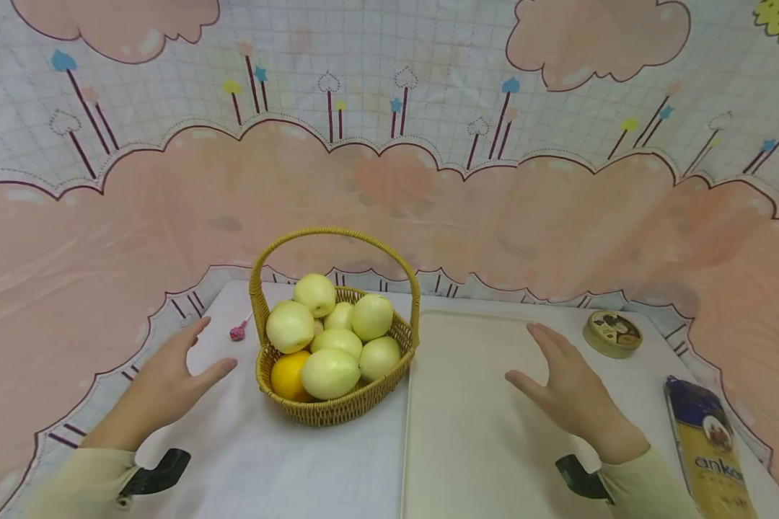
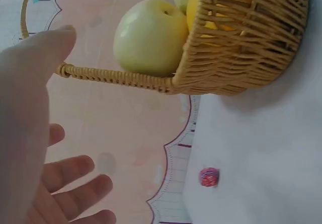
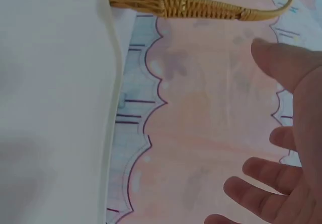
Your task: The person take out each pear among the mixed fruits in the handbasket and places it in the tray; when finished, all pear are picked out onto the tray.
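Note:
A wicker basket (image 1: 327,413) with a tall arched handle stands left of the middle of the table. Pale green apples (image 1: 336,349) are heaped in it, and an orange (image 1: 289,376) sits at its front left. To the basket's left my left hand (image 1: 169,375) hovers with thumb and fingers spread, holding nothing. In the left wrist view the same hand (image 2: 30,133) is apart from the basket (image 2: 241,48). Over a beige tray (image 1: 467,432) my right hand (image 1: 574,393) is held with its thumb and fingers apart, touching nothing.
A pink-wrapped lollipop (image 1: 237,331) lies between the left hand and the basket. At the right stand a round tin (image 1: 613,334) and, nearer, a blue and yellow packet (image 1: 710,450). A printed cloth (image 1: 389,209) hangs behind the white table (image 1: 285,468).

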Action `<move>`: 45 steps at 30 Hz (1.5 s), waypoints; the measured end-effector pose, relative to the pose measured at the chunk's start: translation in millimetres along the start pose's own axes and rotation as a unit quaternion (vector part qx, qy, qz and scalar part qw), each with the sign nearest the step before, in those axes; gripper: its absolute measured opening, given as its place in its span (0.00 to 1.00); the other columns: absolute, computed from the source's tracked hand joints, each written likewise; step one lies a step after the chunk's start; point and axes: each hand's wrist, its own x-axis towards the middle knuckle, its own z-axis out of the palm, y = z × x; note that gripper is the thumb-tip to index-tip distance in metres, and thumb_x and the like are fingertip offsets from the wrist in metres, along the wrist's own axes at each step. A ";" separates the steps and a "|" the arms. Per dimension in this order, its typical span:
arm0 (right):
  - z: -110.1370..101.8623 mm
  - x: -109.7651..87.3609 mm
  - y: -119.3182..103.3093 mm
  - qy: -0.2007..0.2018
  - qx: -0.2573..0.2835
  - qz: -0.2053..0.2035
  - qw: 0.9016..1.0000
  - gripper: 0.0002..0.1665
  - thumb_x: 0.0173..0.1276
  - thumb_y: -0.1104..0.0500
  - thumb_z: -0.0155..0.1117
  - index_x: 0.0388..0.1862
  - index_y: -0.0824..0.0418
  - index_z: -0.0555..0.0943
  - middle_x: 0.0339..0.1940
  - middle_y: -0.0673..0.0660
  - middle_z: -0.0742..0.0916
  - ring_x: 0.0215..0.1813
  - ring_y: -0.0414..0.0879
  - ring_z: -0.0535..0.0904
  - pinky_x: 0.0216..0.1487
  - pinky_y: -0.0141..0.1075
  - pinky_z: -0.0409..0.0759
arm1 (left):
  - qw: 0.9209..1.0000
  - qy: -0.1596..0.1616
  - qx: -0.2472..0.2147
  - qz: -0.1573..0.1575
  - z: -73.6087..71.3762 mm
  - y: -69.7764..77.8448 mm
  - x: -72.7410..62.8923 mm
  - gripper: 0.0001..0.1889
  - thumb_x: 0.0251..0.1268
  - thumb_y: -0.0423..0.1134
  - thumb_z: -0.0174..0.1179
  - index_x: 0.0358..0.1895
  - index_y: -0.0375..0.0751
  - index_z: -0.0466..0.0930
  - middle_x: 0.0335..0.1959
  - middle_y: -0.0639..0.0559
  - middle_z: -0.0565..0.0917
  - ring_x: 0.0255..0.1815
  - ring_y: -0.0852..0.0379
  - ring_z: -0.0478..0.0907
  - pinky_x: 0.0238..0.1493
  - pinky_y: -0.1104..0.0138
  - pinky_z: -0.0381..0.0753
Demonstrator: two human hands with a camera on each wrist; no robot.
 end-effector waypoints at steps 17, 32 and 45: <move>48.0 21.2 -40.4 0.011 0.064 -0.093 0.994 0.42 0.63 0.49 0.74 0.69 0.68 0.71 0.67 0.66 0.76 0.68 0.62 0.71 0.66 0.57 0.69 | 0.993 0.041 -0.114 -0.003 56.6 3.1 -10.4 0.29 0.74 0.47 0.58 0.68 0.29 0.70 0.64 0.28 0.74 0.59 0.33 0.76 0.59 0.40 0.73; 80.0 41.2 -91.1 -0.063 0.128 -0.144 0.979 0.43 0.62 0.51 0.74 0.71 0.68 0.69 0.68 0.63 0.76 0.70 0.56 0.70 0.68 0.51 0.70 | 0.976 -0.030 -0.202 -0.069 80.9 5.4 -3.3 0.36 0.74 0.54 0.57 0.75 0.35 0.61 0.70 0.30 0.68 0.64 0.33 0.72 0.59 0.46 0.77; 104.2 55.1 -112.2 -0.076 0.169 -0.170 0.968 0.42 0.62 0.52 0.75 0.69 0.69 0.69 0.65 0.62 0.78 0.67 0.55 0.73 0.67 0.50 0.71 | 0.969 -0.057 -0.226 -0.083 84.3 5.3 0.0 0.42 0.72 0.54 0.60 0.79 0.39 0.51 0.73 0.29 0.63 0.67 0.32 0.68 0.61 0.45 0.74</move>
